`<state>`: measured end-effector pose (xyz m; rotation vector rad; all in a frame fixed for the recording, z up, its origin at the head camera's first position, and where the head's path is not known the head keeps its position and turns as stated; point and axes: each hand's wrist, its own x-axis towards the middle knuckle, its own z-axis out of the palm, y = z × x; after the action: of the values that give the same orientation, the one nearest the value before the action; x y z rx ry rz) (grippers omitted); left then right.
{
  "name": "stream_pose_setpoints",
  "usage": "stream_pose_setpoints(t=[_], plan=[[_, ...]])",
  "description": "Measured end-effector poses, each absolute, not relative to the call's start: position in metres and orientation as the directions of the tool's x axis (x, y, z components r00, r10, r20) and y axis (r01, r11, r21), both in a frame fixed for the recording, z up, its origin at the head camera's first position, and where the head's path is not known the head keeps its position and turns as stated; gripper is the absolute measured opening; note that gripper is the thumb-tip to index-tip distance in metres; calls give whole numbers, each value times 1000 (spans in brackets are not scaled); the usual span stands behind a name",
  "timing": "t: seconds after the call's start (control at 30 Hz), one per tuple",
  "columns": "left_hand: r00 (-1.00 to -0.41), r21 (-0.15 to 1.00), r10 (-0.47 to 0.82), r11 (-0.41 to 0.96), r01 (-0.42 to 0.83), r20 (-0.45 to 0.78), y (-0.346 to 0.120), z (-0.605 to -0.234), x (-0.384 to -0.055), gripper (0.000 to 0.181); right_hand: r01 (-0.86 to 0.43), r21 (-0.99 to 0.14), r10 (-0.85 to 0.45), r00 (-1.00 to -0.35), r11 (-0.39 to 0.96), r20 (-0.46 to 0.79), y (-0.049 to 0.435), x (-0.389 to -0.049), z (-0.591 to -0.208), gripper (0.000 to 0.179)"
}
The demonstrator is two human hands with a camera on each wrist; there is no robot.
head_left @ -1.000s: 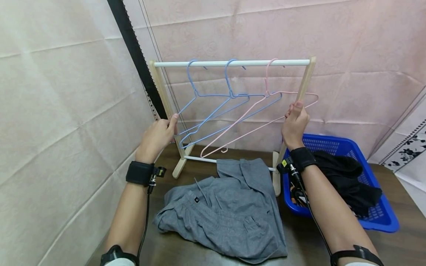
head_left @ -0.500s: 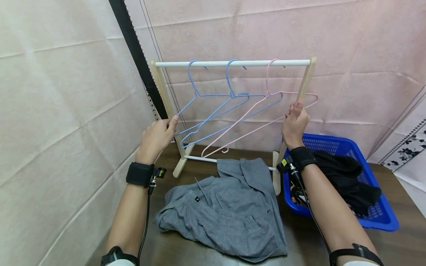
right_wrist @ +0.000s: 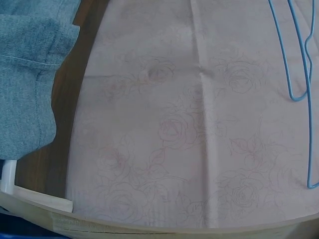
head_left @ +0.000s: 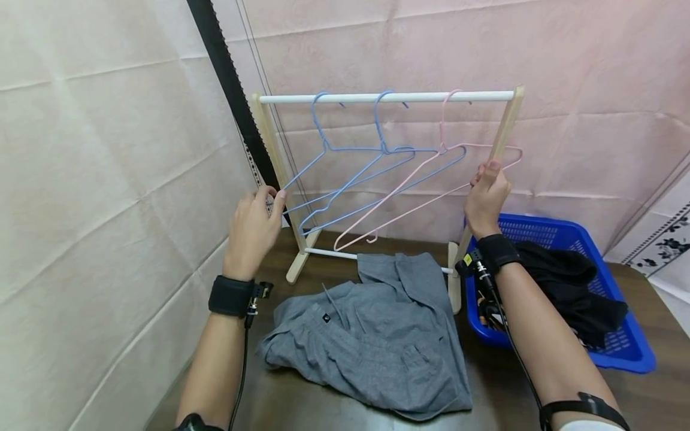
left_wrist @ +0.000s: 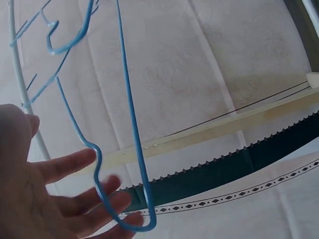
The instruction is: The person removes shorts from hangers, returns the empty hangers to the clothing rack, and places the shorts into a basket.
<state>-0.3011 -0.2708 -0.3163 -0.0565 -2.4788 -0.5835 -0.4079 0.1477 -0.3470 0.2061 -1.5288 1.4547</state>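
A small clothes rack stands on the table, with a white rail (head_left: 345, 97) across its top. On the rail hang a left blue hanger (left_wrist: 133, 117), a middle blue hanger (head_left: 377, 124) and a pink hanger (head_left: 442, 123). My left hand (head_left: 253, 230) is at the end of the left blue hanger; in the left wrist view its fingers are spread behind the wire and the thumb stands apart. My right hand (head_left: 487, 194) grips the rack's right wooden post (head_left: 509, 120). Grey drawstring pants (head_left: 372, 341) lie before the rack, one part over its lower bar.
A blue plastic basket (head_left: 638, 350) stands to the right, holding black cloth (head_left: 571, 287) and small items. Patterned fabric walls (head_left: 118, 149) rise at the left and back. The wooden table (head_left: 501, 383) lies beneath everything.
My left hand's fingers have loosened and parted at the rack's left side, and the hand has dropped slightly. My right hand keeps its grip on the post. The head view has shifted slightly.
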Motion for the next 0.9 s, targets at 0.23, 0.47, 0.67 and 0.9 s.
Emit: stream_pose_setpoints(t=[0.23, 0.47, 0.67, 0.9], plan=[[-724, 381, -154, 911, 160, 672, -263, -339, -271, 62, -701, -671, 439, -537, 243, 720, 140, -412, -346, 68], [-702, 413, -206, 900, 138, 682, -248, -372, -236, 62, -689, -682, 448, -544, 243, 709, 143, -413, -348, 45], [-833, 442, -191, 894, 70, 519, -239, -409, -217, 59, -700, -674, 420, -552, 236, 721, 153, -415, -342, 46], [-980, 404, -103, 914, -26, 169, -216, -442, -199, 61, -654, -733, 464, -599, 186, 653, 167, -411, -338, 46]])
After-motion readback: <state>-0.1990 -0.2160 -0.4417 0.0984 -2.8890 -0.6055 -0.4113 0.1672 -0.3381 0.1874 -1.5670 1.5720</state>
